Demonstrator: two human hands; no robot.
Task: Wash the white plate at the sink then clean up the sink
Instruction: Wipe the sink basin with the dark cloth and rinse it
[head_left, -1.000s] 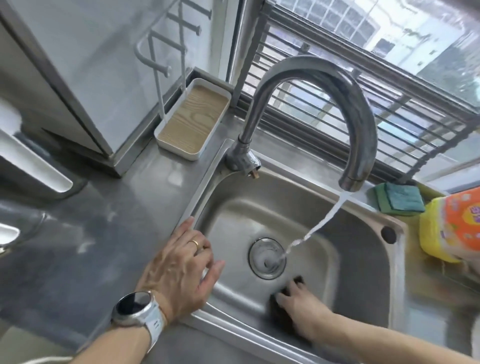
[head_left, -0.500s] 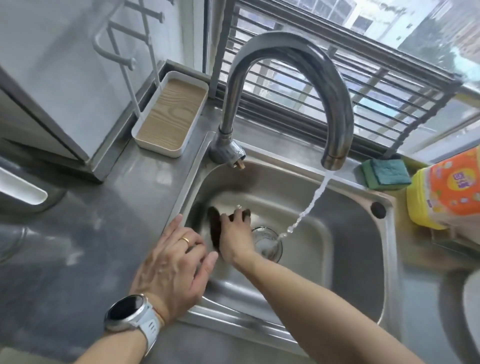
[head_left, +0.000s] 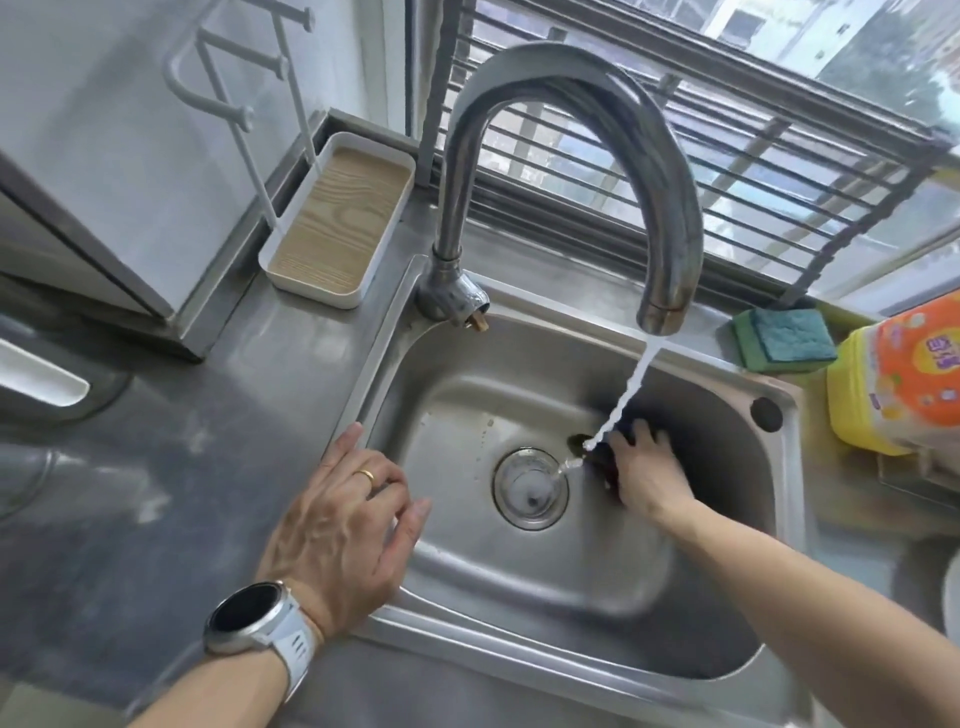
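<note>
We scrub the sink with a dark pad gripped in our right hand, at 3 o'clock of the drain. Left hand rests released on the rim. The plate isn't clearly visible. Running water could splash over the surface.

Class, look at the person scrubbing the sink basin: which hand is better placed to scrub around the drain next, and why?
The right hand: it presses the dark scrubber onto the basin floor beside the drain. The left hand rests empty on the sink rim.
</note>
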